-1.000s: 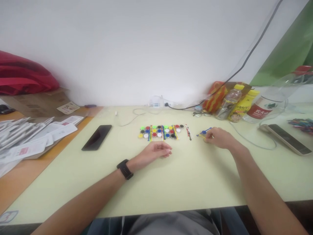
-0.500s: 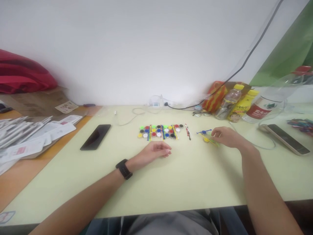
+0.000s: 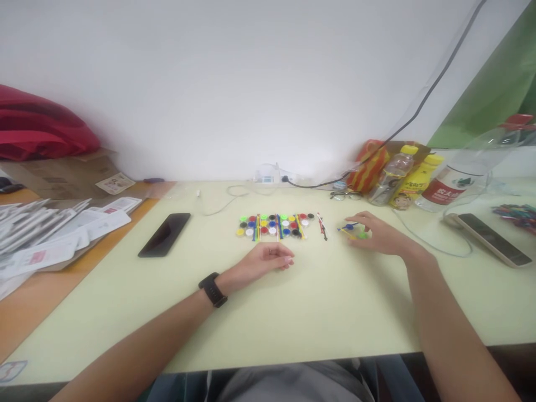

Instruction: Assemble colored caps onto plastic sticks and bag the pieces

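Note:
My right hand (image 3: 379,233) hovers over a small loose cluster at the right, its thumb and fingers spread around it. In that cluster are a blue arrow-like stick (image 3: 347,227) and yellow and green pieces (image 3: 359,235), partly hidden by the fingers. My left hand (image 3: 271,259) rests on the table with loosely curled fingers and nothing visible in it; a black watch (image 3: 213,290) is on that wrist. Just beyond it, coloured round discs (image 3: 263,229) lie in rows with thin coloured sticks (image 3: 279,227) between them. Red, white and black sticks (image 3: 322,226) lie between the rows and my right hand.
A black phone (image 3: 164,234) lies left on the pale table. Eyeglasses (image 3: 345,195), a clear bottle (image 3: 393,174), a yellow bottle (image 3: 416,183) and a large water jug (image 3: 446,187) stand behind on the right. Another phone (image 3: 494,239) and a coloured pile (image 3: 517,215) lie far right.
My right hand has shifted slightly left over the small cluster, and its fingers have spread apart. My left hand stays in place.

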A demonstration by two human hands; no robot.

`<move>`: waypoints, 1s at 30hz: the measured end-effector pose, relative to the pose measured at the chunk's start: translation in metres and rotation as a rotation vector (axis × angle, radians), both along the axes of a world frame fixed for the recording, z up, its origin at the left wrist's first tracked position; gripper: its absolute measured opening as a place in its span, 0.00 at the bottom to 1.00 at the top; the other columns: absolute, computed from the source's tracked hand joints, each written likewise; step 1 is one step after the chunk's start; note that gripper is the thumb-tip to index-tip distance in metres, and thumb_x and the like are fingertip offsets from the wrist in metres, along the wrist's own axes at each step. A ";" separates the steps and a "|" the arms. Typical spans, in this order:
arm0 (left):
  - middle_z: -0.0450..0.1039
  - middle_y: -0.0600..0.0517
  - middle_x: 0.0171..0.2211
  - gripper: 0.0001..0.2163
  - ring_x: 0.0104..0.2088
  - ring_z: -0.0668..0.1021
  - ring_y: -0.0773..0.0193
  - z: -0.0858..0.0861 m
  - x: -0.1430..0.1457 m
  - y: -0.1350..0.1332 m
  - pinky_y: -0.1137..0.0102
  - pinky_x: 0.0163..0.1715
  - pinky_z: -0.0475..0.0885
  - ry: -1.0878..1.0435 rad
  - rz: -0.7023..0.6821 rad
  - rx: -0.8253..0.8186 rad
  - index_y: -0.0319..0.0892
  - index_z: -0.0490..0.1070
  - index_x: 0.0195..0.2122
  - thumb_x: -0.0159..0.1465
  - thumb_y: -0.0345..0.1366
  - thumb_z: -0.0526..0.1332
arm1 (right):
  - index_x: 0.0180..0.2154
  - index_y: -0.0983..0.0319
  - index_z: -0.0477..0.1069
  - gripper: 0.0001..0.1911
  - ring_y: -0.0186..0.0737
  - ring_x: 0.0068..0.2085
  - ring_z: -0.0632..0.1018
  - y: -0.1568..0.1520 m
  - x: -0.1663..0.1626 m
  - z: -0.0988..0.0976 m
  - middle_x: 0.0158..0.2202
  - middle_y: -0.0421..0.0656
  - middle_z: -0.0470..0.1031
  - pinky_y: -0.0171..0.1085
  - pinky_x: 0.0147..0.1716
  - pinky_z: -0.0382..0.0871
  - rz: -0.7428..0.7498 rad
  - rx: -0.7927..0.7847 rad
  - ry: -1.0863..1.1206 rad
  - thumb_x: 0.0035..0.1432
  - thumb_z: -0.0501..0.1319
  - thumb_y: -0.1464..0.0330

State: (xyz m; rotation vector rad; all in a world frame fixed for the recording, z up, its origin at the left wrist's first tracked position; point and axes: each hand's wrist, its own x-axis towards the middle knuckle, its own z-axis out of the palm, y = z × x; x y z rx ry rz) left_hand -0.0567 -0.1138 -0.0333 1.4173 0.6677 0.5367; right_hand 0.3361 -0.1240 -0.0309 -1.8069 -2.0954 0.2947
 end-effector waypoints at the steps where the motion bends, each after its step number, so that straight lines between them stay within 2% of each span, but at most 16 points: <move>1: 0.79 0.43 0.43 0.14 0.44 0.79 0.59 0.000 0.000 0.000 0.64 0.48 0.73 0.003 0.001 0.002 0.40 0.79 0.45 0.64 0.44 0.70 | 0.56 0.52 0.73 0.29 0.48 0.46 0.80 0.000 0.000 -0.002 0.57 0.46 0.74 0.42 0.47 0.74 0.016 -0.020 -0.006 0.55 0.66 0.50; 5: 0.79 0.43 0.44 0.14 0.44 0.79 0.59 0.002 0.001 -0.001 0.64 0.48 0.73 0.006 0.003 0.015 0.40 0.79 0.46 0.65 0.44 0.70 | 0.49 0.54 0.76 0.23 0.48 0.46 0.80 0.002 0.004 -0.004 0.51 0.45 0.78 0.42 0.47 0.73 -0.005 -0.059 -0.008 0.56 0.65 0.50; 9: 0.79 0.43 0.43 0.14 0.43 0.79 0.59 0.004 0.001 -0.001 0.66 0.45 0.74 0.015 0.008 0.012 0.39 0.79 0.44 0.63 0.44 0.71 | 0.45 0.54 0.76 0.19 0.45 0.40 0.79 0.004 0.005 -0.003 0.46 0.44 0.80 0.41 0.42 0.73 -0.021 -0.100 -0.009 0.56 0.64 0.51; 16: 0.80 0.43 0.43 0.14 0.43 0.79 0.59 0.005 0.001 -0.001 0.65 0.45 0.74 0.019 0.008 0.014 0.40 0.79 0.44 0.63 0.43 0.71 | 0.42 0.55 0.76 0.16 0.43 0.37 0.79 0.006 0.007 -0.004 0.44 0.44 0.81 0.40 0.39 0.72 -0.041 -0.094 -0.013 0.55 0.64 0.54; 20: 0.80 0.44 0.43 0.14 0.43 0.80 0.59 0.004 0.001 -0.001 0.65 0.45 0.74 0.013 -0.001 0.019 0.40 0.79 0.44 0.63 0.44 0.71 | 0.42 0.54 0.76 0.17 0.43 0.36 0.79 0.003 0.012 -0.005 0.45 0.43 0.81 0.40 0.37 0.71 -0.104 -0.093 -0.051 0.55 0.64 0.52; 26: 0.80 0.44 0.42 0.15 0.43 0.80 0.59 0.006 0.001 -0.002 0.66 0.44 0.74 0.012 0.000 0.023 0.40 0.79 0.44 0.63 0.45 0.71 | 0.46 0.54 0.76 0.27 0.47 0.38 0.80 -0.004 0.014 0.003 0.46 0.44 0.81 0.40 0.32 0.67 -0.264 0.037 -0.124 0.55 0.62 0.42; 28: 0.80 0.44 0.42 0.15 0.42 0.79 0.59 0.006 0.001 -0.002 0.66 0.44 0.74 0.013 0.004 0.014 0.40 0.79 0.44 0.63 0.45 0.71 | 0.45 0.55 0.76 0.25 0.48 0.38 0.80 -0.002 0.006 0.006 0.45 0.45 0.81 0.42 0.34 0.68 -0.301 0.118 -0.124 0.58 0.61 0.44; 30: 0.80 0.44 0.42 0.15 0.43 0.79 0.59 0.006 0.001 -0.003 0.66 0.45 0.74 0.016 0.012 0.002 0.40 0.79 0.44 0.62 0.45 0.72 | 0.46 0.56 0.75 0.21 0.48 0.39 0.80 0.002 -0.009 0.006 0.44 0.45 0.81 0.44 0.38 0.69 -0.274 0.197 -0.097 0.62 0.59 0.48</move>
